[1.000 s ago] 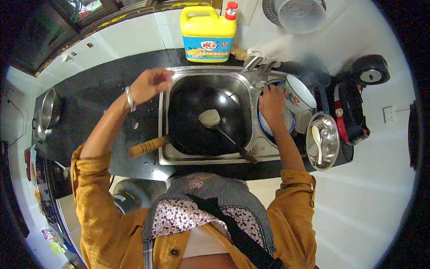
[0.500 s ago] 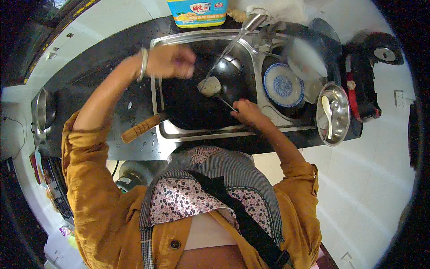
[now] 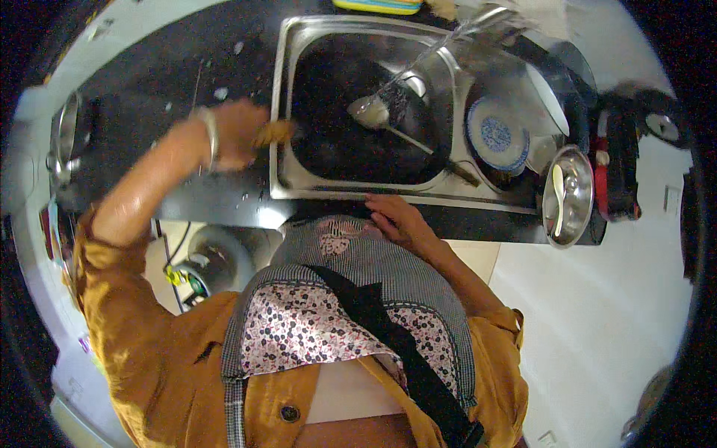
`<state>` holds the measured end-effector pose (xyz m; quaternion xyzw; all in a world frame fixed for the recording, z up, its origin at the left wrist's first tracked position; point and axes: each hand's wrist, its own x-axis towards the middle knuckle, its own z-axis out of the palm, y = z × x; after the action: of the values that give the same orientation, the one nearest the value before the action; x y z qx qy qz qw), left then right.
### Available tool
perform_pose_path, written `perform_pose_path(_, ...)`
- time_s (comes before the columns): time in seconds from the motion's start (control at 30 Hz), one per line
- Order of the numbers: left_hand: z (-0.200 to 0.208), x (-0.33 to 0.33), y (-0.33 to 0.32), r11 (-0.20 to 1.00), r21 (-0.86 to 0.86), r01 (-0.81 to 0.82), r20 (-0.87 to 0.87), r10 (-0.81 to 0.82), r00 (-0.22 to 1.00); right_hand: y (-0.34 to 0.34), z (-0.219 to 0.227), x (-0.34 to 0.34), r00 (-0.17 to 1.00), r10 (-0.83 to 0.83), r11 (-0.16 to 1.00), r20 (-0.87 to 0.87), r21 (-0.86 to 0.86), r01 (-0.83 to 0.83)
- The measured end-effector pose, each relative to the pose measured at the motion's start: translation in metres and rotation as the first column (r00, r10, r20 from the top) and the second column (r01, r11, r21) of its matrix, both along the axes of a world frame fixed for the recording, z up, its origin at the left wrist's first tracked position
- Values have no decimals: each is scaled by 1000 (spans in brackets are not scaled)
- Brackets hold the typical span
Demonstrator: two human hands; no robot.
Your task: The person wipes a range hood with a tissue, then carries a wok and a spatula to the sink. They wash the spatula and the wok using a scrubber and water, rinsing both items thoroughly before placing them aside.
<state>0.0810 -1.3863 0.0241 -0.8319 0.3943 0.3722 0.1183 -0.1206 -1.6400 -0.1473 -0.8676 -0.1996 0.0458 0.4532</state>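
Observation:
My left hand (image 3: pixel 237 134), smeared by motion, is closed round the wooden handle (image 3: pixel 276 134) of a dark wok (image 3: pixel 328 149) that sits in the steel sink (image 3: pixel 278 160). Inside the wok lies a ladle (image 3: pixel 370 112), its bowl pale and its thin shaft pointing right. Water runs down beside the ladle from the faucet (image 3: pixel 485 22). At the front edge of the sink rests my right hand (image 3: pixel 399 222), holding nothing that shows, with its fingers loosely extended.
Right of the wok, a blue-and-white plate (image 3: pixel 489 134) sits in the second basin among other dishes. An oval steel bowl (image 3: pixel 579 216) holds a pale spoon (image 3: pixel 558 198). A metal pan (image 3: pixel 69 134) stands far left; a gas cylinder (image 3: pixel 224 257) is below the counter.
My right hand has let go of the ladle and drawn back to the sink's front edge. My left hand has come down onto the wok handle, which has swung upward in the view.

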Motion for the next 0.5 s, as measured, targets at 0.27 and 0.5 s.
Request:
perform_pose_path(0.27, 25, 53, -39, 987, 137, -80, -89, 93, 992, 35, 0, 28, 970, 204, 886, 130, -447, -127)
perform_pose_path(0.5, 19, 58, -36, 992, 53, -119, -145, 125, 981, 31, -43, 64, 931, -117, 818, -344, -566, -107)
